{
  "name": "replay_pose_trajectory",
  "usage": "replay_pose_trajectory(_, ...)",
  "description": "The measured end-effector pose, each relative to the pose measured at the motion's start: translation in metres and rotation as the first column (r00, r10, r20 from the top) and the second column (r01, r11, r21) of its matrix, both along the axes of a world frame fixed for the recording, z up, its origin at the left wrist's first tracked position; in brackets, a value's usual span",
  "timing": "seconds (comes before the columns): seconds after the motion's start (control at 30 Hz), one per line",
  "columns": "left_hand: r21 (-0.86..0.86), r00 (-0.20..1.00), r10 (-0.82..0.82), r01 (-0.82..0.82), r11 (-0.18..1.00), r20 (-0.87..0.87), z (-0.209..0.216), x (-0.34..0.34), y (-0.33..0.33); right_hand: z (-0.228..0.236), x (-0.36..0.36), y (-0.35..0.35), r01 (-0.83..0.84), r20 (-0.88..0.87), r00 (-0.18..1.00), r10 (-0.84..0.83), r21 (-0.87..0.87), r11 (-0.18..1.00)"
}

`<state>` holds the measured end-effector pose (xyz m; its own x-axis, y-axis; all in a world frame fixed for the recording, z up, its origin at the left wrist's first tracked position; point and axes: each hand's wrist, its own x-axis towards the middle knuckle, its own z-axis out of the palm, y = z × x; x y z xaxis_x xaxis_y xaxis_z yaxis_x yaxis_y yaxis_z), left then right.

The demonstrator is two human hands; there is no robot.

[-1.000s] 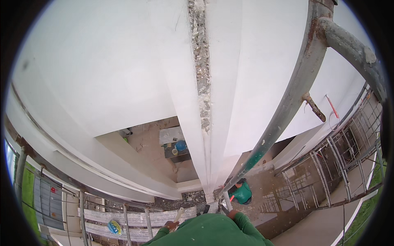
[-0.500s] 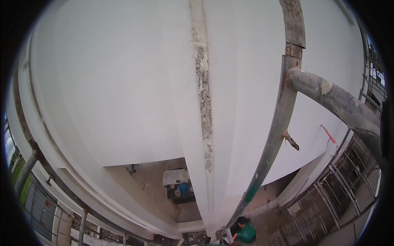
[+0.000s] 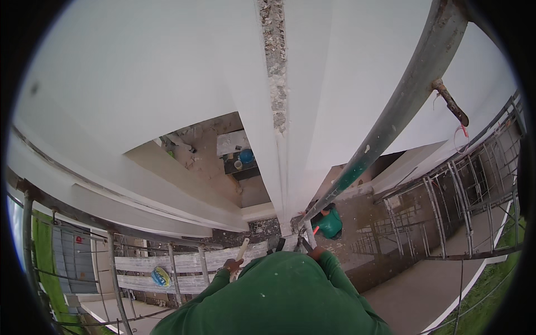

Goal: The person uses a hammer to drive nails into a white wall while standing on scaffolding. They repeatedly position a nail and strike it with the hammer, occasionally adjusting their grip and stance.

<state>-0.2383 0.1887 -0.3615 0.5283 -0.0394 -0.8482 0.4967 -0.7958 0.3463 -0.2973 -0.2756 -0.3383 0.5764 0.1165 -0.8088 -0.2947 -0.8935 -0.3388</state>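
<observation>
Hand, left point(image 3: 233, 265): clenched around pale straight stick point(image 3: 242, 249)
Hand, right point(image 3: 317, 253): beside dark slender tool point(image 3: 305, 244), finger grip unclear
Planks, white-streaked point(image 3: 190, 263): under blue-yellow oval package point(image 3: 161, 276)

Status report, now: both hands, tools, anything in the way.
Left hand gripped on pale stick. Right hand at dark tool, grip unclear. Scaffold pole slants down ahead, right side; person in green below.
</observation>
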Motion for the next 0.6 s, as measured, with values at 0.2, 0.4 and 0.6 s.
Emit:
replay_pose_trajectory(0.2, 0.044, 1.0, -0.016, 0.015, 0.999, 0.013, 0.0, -0.019, 0.006, 0.014, 0.003, 0.002, 0.12, -0.053, 0.991, -0.12, -0.008, 0.993)
replay_pose_trajectory(0.4, 0.032, 1.0, -0.012, 0.012, 0.999, 0.015, 0.009, -0.019, 0.003, 0.02, 0.008, 0.001, 0.349, -0.127, 0.93, -0.345, 0.011, 0.937)
replay_pose_trajectory(0.6, 0.035, 1.0, -0.017, 0.017, 0.999, 0.005, -0.004, -0.02, 0.009, 0.034, 0.013, 0.001, 0.401, -0.171, 0.906, -0.388, 0.048, 0.915)
